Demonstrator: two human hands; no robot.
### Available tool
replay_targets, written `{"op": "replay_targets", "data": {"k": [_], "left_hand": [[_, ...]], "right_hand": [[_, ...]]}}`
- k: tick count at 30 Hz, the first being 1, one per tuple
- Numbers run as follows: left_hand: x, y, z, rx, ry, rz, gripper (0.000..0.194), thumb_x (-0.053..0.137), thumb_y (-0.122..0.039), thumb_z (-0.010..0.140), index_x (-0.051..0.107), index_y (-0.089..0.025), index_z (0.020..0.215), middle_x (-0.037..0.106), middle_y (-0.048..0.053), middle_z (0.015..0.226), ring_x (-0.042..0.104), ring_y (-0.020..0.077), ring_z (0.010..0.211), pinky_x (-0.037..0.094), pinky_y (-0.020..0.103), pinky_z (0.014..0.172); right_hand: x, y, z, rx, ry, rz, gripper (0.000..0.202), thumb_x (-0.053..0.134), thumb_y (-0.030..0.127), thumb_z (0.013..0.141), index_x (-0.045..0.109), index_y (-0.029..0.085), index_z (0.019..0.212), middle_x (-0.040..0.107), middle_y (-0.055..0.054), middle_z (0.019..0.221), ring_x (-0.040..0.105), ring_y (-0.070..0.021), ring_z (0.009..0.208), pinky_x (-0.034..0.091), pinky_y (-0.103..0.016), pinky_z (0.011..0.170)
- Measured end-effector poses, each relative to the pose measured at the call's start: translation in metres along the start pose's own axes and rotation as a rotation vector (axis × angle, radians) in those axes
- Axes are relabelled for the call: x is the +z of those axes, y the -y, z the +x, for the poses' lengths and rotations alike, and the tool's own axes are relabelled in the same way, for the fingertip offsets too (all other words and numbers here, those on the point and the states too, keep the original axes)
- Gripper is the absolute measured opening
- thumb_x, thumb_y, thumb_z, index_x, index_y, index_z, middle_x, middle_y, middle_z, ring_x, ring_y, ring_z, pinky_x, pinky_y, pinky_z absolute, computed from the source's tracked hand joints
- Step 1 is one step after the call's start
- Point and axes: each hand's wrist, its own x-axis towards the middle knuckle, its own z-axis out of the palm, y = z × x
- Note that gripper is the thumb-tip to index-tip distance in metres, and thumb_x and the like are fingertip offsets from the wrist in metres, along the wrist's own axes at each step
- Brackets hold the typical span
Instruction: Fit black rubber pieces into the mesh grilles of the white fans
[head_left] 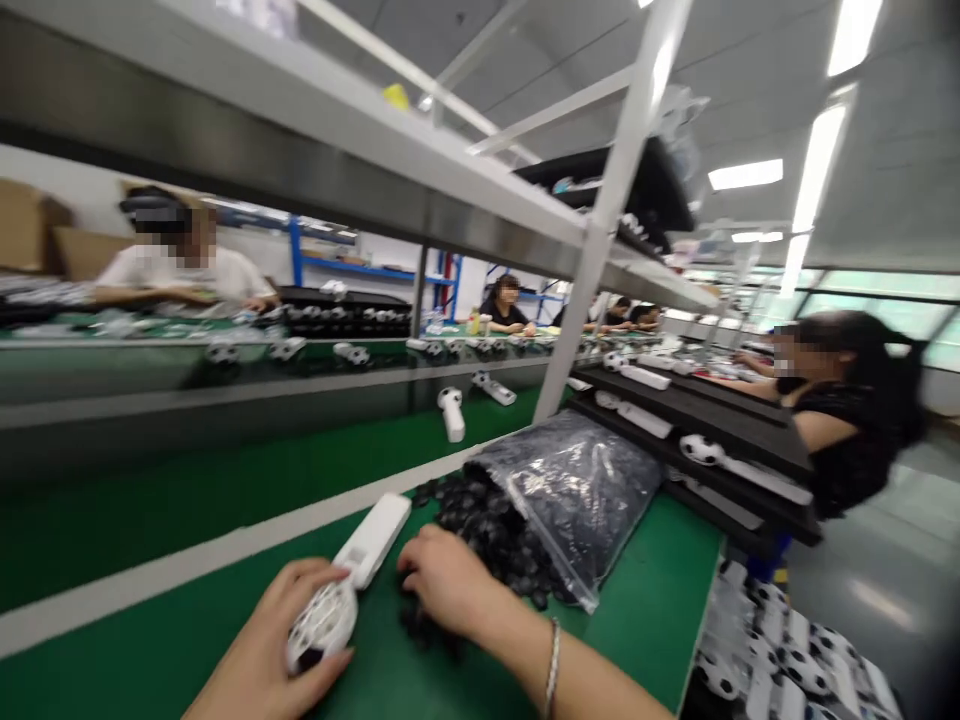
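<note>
My left hand [281, 640] is wrapped round the round, openwork head of a white device [373, 540], whose flat handle points up and to the right over the green table. To its right, my right hand [450, 580] reaches into a loose pile of small black parts [487, 520], its fingers curled down. Whatever its fingertips hold is hidden. The black parts spill from the mouth of a clear plastic bag [577, 470] lying behind the pile. A woven bracelet circles my right wrist.
A conveyor [300, 460] carrying white devices with football-patterned heads runs beyond the pale strip. Black trays [697, 400] of devices are stacked right of a white post [592, 250]. More devices [795, 650] lie low at the right. Several people sit at the line.
</note>
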Motion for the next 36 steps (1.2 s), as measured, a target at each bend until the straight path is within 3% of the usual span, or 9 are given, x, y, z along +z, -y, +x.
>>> {"op": "replay_targets", "data": {"k": [3,7,11,16,19,23,28,36], "left_hand": [[-0.015,-0.016,0.004,-0.030,0.102,-0.045,0.044,0.054,-0.023,0.067,0.047,-0.025,0.110,0.046,0.005,0.113,0.049,0.0214,0.104,0.041,0.033,0.091],[-0.024,-0.015,0.010,-0.080,0.127,-0.144,0.054,0.059,-0.017,0.060,0.045,-0.023,0.112,0.045,0.004,0.112,0.047,0.0204,0.105,0.038,0.032,0.094],[-0.027,-0.009,0.013,-0.070,0.164,-0.211,0.055,0.061,-0.015,0.058,0.046,-0.022,0.111,0.046,0.003,0.111,0.048,0.0206,0.103,0.038,0.032,0.092],[-0.036,-0.002,0.018,-0.005,0.273,-0.260,0.055,0.063,-0.013,0.056,0.048,-0.023,0.107,0.045,0.002,0.108,0.048,0.0196,0.100,0.038,0.031,0.091],[-0.037,0.000,0.018,0.037,0.293,-0.239,0.056,0.070,-0.017,0.055,0.050,-0.024,0.107,0.046,0.003,0.108,0.045,0.0214,0.104,0.036,0.034,0.094],[-0.032,-0.001,0.016,0.006,0.219,-0.183,0.052,0.073,-0.032,0.059,0.053,-0.024,0.106,0.048,0.004,0.105,0.045,0.0227,0.102,0.038,0.035,0.091],[-0.028,-0.009,0.012,-0.021,0.162,-0.183,0.048,0.067,-0.021,0.059,0.053,-0.023,0.104,0.049,0.004,0.102,0.049,0.0223,0.097,0.040,0.035,0.088],[-0.035,-0.009,0.015,-0.038,0.251,-0.216,0.048,0.062,-0.020,0.062,0.049,-0.023,0.108,0.048,0.002,0.104,0.050,0.0200,0.094,0.041,0.032,0.084]], "right_hand": [[-0.007,0.000,-0.005,-0.016,0.047,0.013,0.013,0.058,0.011,0.077,0.066,0.018,0.084,0.059,-0.006,0.083,0.058,-0.0181,0.076,0.042,-0.025,0.067],[-0.012,0.000,-0.005,-0.064,0.006,0.092,0.019,0.056,0.007,0.077,0.064,0.016,0.091,0.056,-0.006,0.085,0.056,-0.0190,0.079,0.042,-0.029,0.074],[-0.011,0.008,-0.007,-0.165,-0.087,0.403,0.021,0.052,0.010,0.080,0.063,0.019,0.096,0.055,-0.004,0.084,0.055,-0.0160,0.080,0.044,-0.027,0.076],[0.002,0.020,-0.009,-0.186,-0.004,0.797,0.010,0.050,0.017,0.082,0.058,0.020,0.088,0.056,-0.001,0.083,0.057,-0.0127,0.070,0.047,-0.023,0.066],[0.011,0.019,-0.010,-0.200,0.015,0.745,0.005,0.050,0.020,0.083,0.055,0.020,0.083,0.057,0.001,0.076,0.055,-0.0133,0.069,0.045,-0.023,0.065],[0.021,0.014,-0.007,-0.234,0.038,0.697,0.009,0.046,0.023,0.086,0.053,0.021,0.083,0.058,0.000,0.076,0.056,-0.0146,0.069,0.046,-0.024,0.062],[0.017,0.019,-0.009,-0.277,-0.002,0.696,0.013,0.046,0.021,0.086,0.056,0.021,0.094,0.061,-0.003,0.087,0.058,-0.0166,0.077,0.047,-0.027,0.070],[0.010,0.034,-0.007,-0.355,-0.123,0.654,0.008,0.053,0.014,0.082,0.060,0.019,0.083,0.061,0.000,0.082,0.056,-0.0138,0.078,0.043,-0.024,0.072]]}}
